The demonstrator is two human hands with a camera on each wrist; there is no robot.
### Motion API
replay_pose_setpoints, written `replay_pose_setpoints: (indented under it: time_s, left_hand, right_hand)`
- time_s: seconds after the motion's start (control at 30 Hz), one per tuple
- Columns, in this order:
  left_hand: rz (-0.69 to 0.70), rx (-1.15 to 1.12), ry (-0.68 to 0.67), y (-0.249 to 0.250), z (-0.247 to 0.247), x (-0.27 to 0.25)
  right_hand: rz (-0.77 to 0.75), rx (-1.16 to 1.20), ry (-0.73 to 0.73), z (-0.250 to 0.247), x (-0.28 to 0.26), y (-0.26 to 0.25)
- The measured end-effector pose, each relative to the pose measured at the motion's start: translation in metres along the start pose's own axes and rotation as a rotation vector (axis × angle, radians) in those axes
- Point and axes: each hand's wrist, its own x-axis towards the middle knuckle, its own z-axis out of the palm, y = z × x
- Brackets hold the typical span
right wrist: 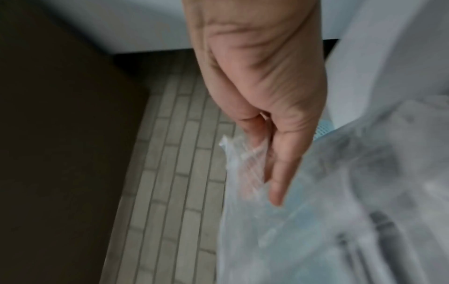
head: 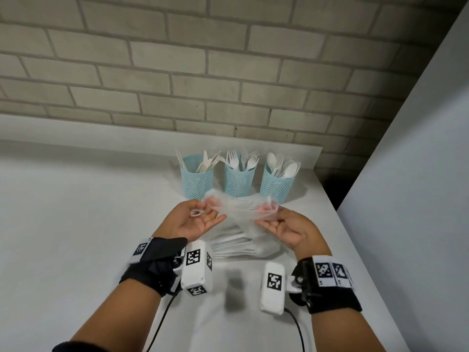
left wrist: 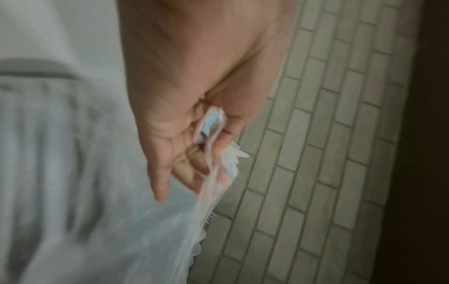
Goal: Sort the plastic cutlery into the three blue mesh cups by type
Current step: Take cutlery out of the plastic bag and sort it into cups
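Three blue mesh cups stand in a row at the back of the white table [head: 76, 224]. The left cup [head: 196, 182] holds knives, the middle cup [head: 238, 185] forks, the right cup [head: 276, 189] spoons. In front of them both hands stretch a clear plastic bag [head: 239, 214] between them. My left hand [head: 203, 217] pinches its left edge, also seen in the left wrist view [left wrist: 211, 126]. My right hand [head: 272, 217] pinches its right edge [right wrist: 245, 153]. White cutlery [head: 243, 247] lies in the bag's lower part, which rests on the table. A small clear loop [head: 196, 212] sits on the left fingers.
A brick wall [head: 228, 72] rises behind the cups. A pale panel [head: 418, 174] stands on the right, with a dark gap [head: 332, 184] between it and the table's right edge. Black cables [head: 162, 318] trail from the wrist cameras.
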Motion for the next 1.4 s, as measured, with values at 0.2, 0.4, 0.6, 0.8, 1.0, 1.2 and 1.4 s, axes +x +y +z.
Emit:
replay_pose_setpoints:
  time_s: [0.2,0.4,0.6,0.8,1.0,1.2,1.4]
  left_hand:
    - [-0.051,-0.096,0.013,-0.007,-0.011,0.013]
    - [-0.003,-0.007,0.126,0.002,-0.019,0.007]
    - [0.593,1.400,0.536,-0.007,-0.005,-0.001]
    - [0.544,1.852,0.372,-0.022,0.015,-0.001]
    - [0.580,1.761,0.300,-0.029,0.004,0.018]
    - [0.181,0.409,0.066,-0.011,-0.013,0.015]
    - [0.071,0.083,0.190,-0.004,-0.027,0.023]
  right_hand:
    - [0.059,0.322,-0.042,-0.026,0.011,0.007]
    - [-0.046,0.299,0.116,-0.032,0.019,0.003]
    - [-0.659,-1.087,0.605,0.002,-0.018,0.004]
    - [-0.330,-1.510,0.449,0.027,-0.022,0.023]
    - [-0.513,-1.431,0.383,0.024,0.000,0.039]
    - [-0.492,-0.767,0.369,-0.002,0.012,0.023]
    - [0.083,0.409,0.212,-0.023,0.027,0.023]
